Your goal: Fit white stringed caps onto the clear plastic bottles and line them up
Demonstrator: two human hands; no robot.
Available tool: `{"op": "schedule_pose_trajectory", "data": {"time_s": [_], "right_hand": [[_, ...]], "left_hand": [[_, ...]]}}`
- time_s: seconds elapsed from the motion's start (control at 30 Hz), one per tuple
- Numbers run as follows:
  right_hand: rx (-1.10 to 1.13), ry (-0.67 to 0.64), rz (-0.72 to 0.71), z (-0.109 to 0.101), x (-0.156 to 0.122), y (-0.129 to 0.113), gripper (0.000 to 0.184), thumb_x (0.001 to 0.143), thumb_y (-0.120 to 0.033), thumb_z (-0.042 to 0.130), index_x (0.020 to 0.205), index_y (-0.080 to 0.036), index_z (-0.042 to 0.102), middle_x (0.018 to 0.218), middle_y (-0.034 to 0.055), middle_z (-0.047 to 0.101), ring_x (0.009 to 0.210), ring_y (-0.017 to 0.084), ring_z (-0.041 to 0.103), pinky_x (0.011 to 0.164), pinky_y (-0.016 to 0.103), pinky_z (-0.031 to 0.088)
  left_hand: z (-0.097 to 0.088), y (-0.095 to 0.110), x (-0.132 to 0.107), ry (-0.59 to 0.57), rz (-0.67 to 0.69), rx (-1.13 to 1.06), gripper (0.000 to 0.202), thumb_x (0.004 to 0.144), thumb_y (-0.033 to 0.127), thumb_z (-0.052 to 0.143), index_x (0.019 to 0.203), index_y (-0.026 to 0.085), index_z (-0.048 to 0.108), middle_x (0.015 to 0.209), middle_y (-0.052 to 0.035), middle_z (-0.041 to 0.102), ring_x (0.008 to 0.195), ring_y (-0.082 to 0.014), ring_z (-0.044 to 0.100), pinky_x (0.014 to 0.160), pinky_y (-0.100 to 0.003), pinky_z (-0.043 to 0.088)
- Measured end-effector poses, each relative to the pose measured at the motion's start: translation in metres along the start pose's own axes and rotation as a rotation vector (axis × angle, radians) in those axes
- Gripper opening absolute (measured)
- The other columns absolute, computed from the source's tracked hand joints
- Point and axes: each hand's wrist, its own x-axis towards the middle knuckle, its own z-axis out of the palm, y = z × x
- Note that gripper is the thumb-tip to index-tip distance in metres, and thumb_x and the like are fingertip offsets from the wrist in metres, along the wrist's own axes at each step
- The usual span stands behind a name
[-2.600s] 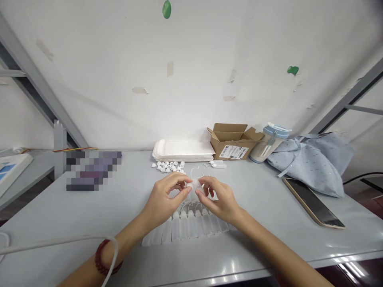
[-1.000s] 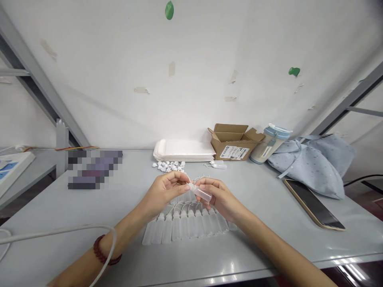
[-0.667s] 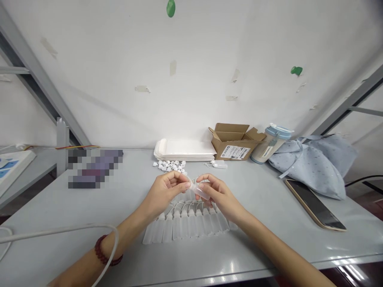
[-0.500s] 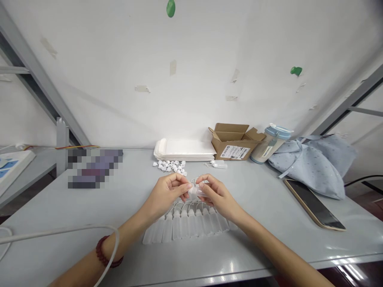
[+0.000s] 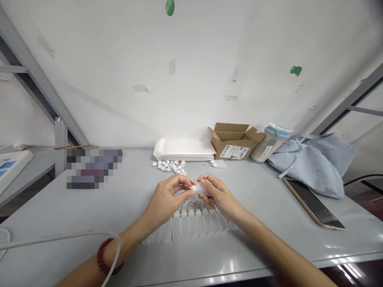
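Observation:
Just above the middle of the desk, my right hand (image 5: 220, 196) has its fingers closed round a small translucent bottle (image 5: 204, 190), held roughly sideways with its neck pointing left. My left hand (image 5: 171, 196) pinches a small white cap (image 5: 194, 187) at the bottle's neck. Whether the cap is seated on the neck cannot be made out. Under both hands lies a row of similar translucent bottles (image 5: 192, 226), side by side, with thin loops at their tops. Loose white caps (image 5: 171, 166) are heaped behind my left hand.
Along the wall stand a stack of white envelopes (image 5: 188, 150), an open cardboard box (image 5: 236, 143) and a lidded cup (image 5: 271, 143). Further right lie a blue cloth bag (image 5: 317, 163) and a phone (image 5: 314, 203). A white cable (image 5: 66, 235) crosses my left forearm.
My left hand has shifted slightly right, and the white cap now shows between its fingertips. The right hand stays nearly in place, with the bottle turned a little.

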Motion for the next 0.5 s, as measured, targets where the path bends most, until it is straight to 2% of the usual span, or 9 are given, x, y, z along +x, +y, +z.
{"op": "schedule_pose_trajectory", "data": {"time_s": [0.2, 0.4, 0.5], "right_hand": [[-0.017, -0.011, -0.032, 0.0012, -0.0013, -0.0019, 0.028, 0.084, -0.049, 0.049, 0.091, -0.022, 0.044, 0.053, -0.0081, 0.039, 0.043, 0.007, 0.027, 0.04, 0.017, 0.022], [-0.07, 0.002, -0.011, 0.0014, -0.0018, -0.0017, 0.029, 0.083, -0.051, 0.049, 0.09, -0.022, 0.044, 0.05, -0.0091, 0.037, 0.044, 0.007, 0.03, 0.041, 0.016, 0.02], [-0.079, -0.004, -0.013, 0.0007, -0.0017, -0.0011, 0.027, 0.085, -0.049, 0.046, 0.09, -0.023, 0.043, 0.051, -0.009, 0.037, 0.044, 0.007, 0.03, 0.041, 0.016, 0.02]], "left_hand": [[-0.0029, 0.0028, 0.0031, -0.002, -0.063, 0.015, 0.015, 0.076, 0.029, 0.062, 0.084, 0.016, 0.063, 0.089, -0.0052, 0.067, 0.09, -0.0194, 0.062, 0.081, -0.032, 0.051], [-0.0072, 0.006, 0.0046, -0.166, -0.095, 0.233, 0.024, 0.083, 0.036, 0.052, 0.077, 0.02, 0.068, 0.077, -0.0011, 0.068, 0.076, -0.0178, 0.061, 0.07, -0.028, 0.047], [-0.0078, 0.0065, 0.0031, -0.147, -0.063, 0.287, 0.018, 0.082, 0.033, 0.054, 0.082, 0.021, 0.068, 0.082, -0.0005, 0.069, 0.078, -0.0179, 0.06, 0.071, -0.028, 0.045]]}}
